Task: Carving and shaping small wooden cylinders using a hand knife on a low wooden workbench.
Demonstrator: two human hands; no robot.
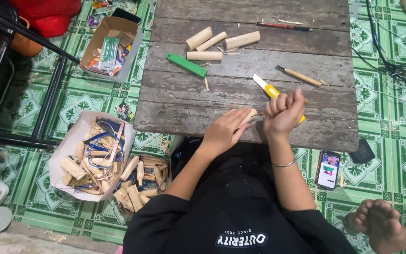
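Wood piece (249, 115), short and pale, pinched in left hand (224, 133) at near edge of counter (189, 113), tip poking out toward right hand (284, 113). Right hand fisted tight round yellow utility knife (269, 89), blade out and pointing up-left, away from body, not touching wood piece as far as visible. Carving looks mid-way: end of wood piece seems tapered, rest hidden under fingers, so exact shape hard to tell. Beyond both hands, four uncut round wood sticks (222, 43) lying together, apparently yet to be worked. Green handle tool (186, 65) just past left hand, small wooden-handled tool (300, 75) past right hand, red pencil (285, 26) at far edge. Left of left hand, down on floor, white bag (66, 146) full of wood offcuts, more blocks (139, 186) heaped beside it. Phone (328, 169) on floor right of right elbow. Shavings scattered around sticks.
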